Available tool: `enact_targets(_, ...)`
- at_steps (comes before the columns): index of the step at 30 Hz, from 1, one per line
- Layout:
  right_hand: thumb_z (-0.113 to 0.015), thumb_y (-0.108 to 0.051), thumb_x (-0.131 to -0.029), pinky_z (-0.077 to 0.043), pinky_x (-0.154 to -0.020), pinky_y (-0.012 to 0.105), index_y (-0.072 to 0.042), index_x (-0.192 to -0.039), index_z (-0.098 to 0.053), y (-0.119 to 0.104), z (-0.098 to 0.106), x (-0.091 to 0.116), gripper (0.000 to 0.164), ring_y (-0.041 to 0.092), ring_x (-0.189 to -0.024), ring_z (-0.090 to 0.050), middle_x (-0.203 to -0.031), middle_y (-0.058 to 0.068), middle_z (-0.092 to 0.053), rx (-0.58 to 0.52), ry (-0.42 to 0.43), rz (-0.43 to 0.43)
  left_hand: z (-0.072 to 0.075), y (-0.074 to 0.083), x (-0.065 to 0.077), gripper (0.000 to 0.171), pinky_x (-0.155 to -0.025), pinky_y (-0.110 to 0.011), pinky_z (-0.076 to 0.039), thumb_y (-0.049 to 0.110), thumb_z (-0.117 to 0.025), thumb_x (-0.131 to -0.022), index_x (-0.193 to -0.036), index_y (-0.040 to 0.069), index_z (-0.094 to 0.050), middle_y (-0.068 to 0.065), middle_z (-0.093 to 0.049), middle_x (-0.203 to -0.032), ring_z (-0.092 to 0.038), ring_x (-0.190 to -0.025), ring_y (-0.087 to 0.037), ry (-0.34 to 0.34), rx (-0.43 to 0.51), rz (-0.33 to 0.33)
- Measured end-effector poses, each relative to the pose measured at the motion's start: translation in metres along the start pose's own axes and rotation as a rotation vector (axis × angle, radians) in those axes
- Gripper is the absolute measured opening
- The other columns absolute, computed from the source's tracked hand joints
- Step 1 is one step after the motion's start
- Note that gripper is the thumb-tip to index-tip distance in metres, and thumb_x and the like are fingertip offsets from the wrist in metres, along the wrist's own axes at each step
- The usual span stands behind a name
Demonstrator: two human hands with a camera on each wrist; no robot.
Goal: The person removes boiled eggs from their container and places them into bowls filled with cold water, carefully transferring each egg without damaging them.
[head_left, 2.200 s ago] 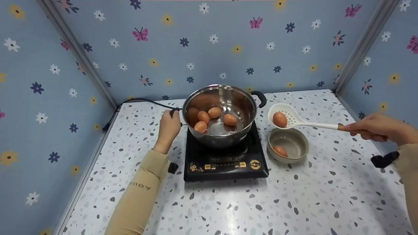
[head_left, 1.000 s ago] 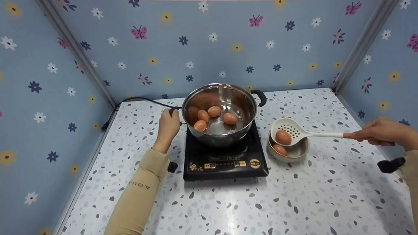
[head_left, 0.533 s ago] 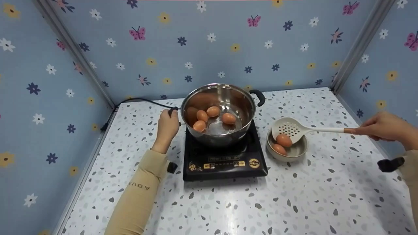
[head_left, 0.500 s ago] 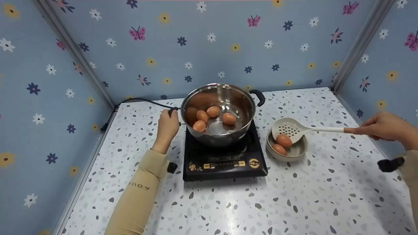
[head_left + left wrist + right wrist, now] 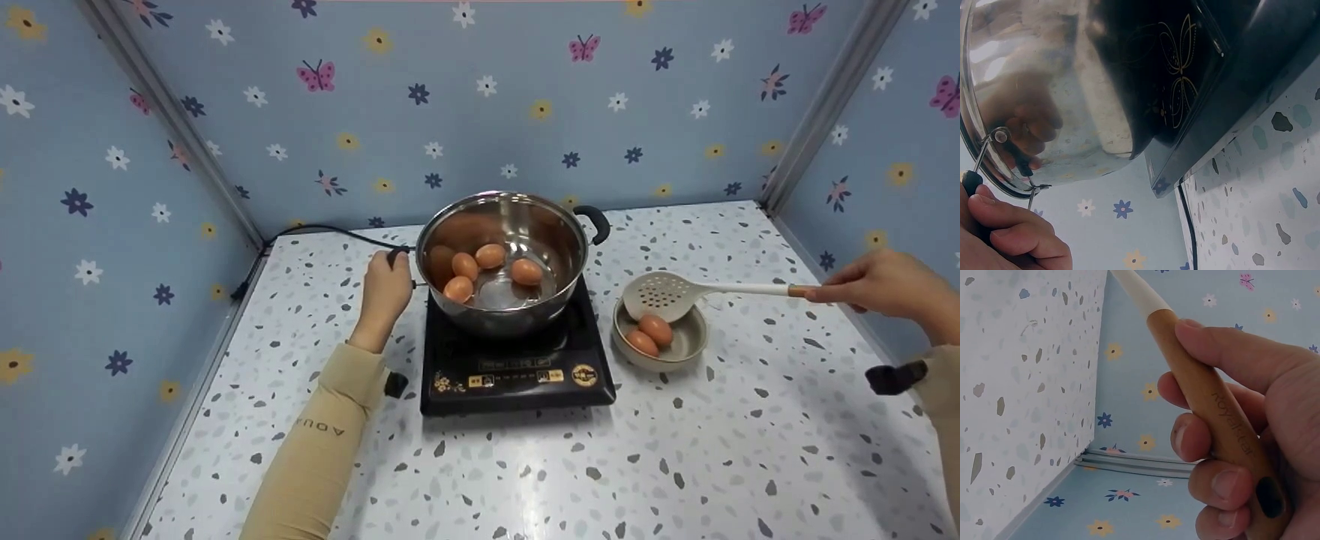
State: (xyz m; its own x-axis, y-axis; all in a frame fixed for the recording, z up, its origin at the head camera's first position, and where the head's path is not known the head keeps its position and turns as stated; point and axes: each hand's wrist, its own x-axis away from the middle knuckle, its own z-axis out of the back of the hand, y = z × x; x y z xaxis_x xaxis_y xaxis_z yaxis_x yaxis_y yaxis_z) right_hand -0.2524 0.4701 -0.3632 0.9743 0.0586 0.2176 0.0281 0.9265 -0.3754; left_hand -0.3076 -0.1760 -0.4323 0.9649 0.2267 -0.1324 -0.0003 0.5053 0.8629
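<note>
My left hand (image 5: 386, 291) grips the left black handle of a steel pot (image 5: 501, 319); the left wrist view shows its fingers (image 5: 1022, 230) curled round that handle. Inside the pot lie several brown eggs (image 5: 526, 272). My right hand (image 5: 889, 283) holds a white slotted spoon (image 5: 660, 295) by its wooden handle (image 5: 1207, 394), fingers wrapped about it. The spoon's bowl is tilted over the far side of a small beige bowl (image 5: 660, 366), with no egg on it. Two brown eggs (image 5: 655, 330) rest together in that bowl, close to the spoon's lower edge.
Under the pot is a black induction cooker (image 5: 517, 390), its cord (image 5: 337, 229) running off to the back left. The speckled white table (image 5: 570, 465) is enclosed by flowered blue panels (image 5: 495, 112) at the back and both sides.
The slotted spoon has come down from beside the pot to the beige bowl and tipped. Its egg has slid off into the bowl beside the other. My left hand stays on the pot handle.
</note>
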Motion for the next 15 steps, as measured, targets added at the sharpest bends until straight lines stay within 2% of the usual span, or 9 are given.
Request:
enact_targets(5,-0.076,-0.029,-0.102,-0.04,-0.052,0.03,0.01,-0.108,-0.08,0.0017,-0.0011,0.0004,0.04,0.016,-0.059,-0.045,-0.066,0.0,-0.056,-0.041,0.012,0.003,0.0001,0.0006,-0.0001,0.042,-0.093,-0.053,-0.047,0.026,-0.039,-0.116,-0.127,-0.01,-0.057,-0.028,-0.061,-0.113,-0.057,-0.101,-0.037,-0.006,0.007,0.009)
enact_targets(10,-0.073,-0.03,-0.105,-0.041,-0.051,0.03,0.013,-0.114,-0.077,0.0032,-0.0018,0.001,0.043,0.015,-0.056,-0.044,-0.067,0.001,-0.055,-0.089,0.031,-0.004,-0.0001,-0.0001,-0.0009,0.041,-0.093,-0.052,-0.047,0.026,-0.04,-0.116,-0.125,-0.009,-0.058,-0.026,-0.061,-0.112,-0.057,-0.101,-0.036,-0.003,0.0,0.01)
enact_targets(15,-0.072,-0.031,-0.107,-0.042,-0.05,0.031,0.015,-0.114,-0.075,0.0023,-0.002,0.0011,0.047,0.015,-0.055,-0.043,-0.068,0.001,-0.055,-0.114,0.074,0.004,0.0001,-0.0006,-0.0008,0.037,-0.086,-0.048,-0.043,0.024,-0.04,-0.116,-0.119,-0.008,-0.057,-0.02,-0.055,-0.104,-0.052,-0.094,-0.034,-0.002,0.001,-0.005)
